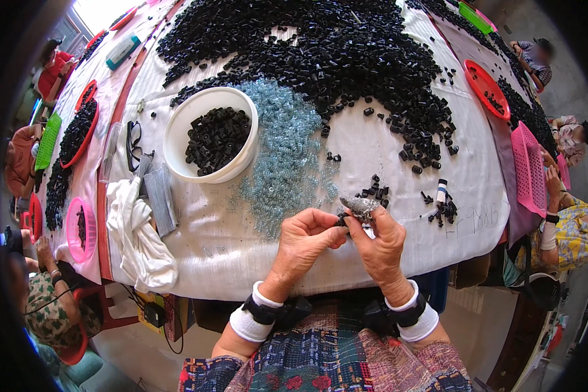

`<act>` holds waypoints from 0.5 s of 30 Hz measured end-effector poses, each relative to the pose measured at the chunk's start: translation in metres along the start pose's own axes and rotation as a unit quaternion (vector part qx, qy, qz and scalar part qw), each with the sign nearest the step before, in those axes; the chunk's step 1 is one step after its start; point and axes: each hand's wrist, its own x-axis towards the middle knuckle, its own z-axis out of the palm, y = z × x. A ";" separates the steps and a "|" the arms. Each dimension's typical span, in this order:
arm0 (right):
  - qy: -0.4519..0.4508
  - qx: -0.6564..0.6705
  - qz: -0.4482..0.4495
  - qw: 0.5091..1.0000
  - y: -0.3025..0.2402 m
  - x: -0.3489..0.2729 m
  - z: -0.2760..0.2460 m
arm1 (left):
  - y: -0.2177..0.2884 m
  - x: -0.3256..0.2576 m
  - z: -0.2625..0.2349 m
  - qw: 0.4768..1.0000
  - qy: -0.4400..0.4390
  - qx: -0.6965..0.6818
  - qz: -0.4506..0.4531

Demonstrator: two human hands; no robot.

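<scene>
Over the near part of the white-covered table (pixel 235 261), my two hands meet. My left hand (pixel 307 242) is closed, its thumb and index finger pinching a small black plastic part (pixel 342 219). Close against it, my right hand (pixel 380 245) is closed on a grey, speckled, pointed thing (pixel 359 206); whether it is held or worn on a fingertip I cannot tell. Just beyond the fingers lies a little group of black parts (pixel 375 189). Left of them spreads a heap of clear bluish coil-like pieces (pixel 284 157), touching a white bowl (pixel 173 147) of black parts.
A huge pile of black parts (pixel 320 52) covers the far table. Eyeglasses (pixel 133 140), a white cloth (pixel 134 228) and a grey strip (pixel 160 199) lie left. A small white tube (pixel 441 191) stands right. Other people sit along both sides, near pink (pixel 528 170) and red trays (pixel 487 88).
</scene>
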 end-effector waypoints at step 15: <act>-0.062 -0.138 -0.090 0.984 -0.011 0.008 -0.012 | -0.007 0.001 0.004 0.999 0.009 0.038 0.005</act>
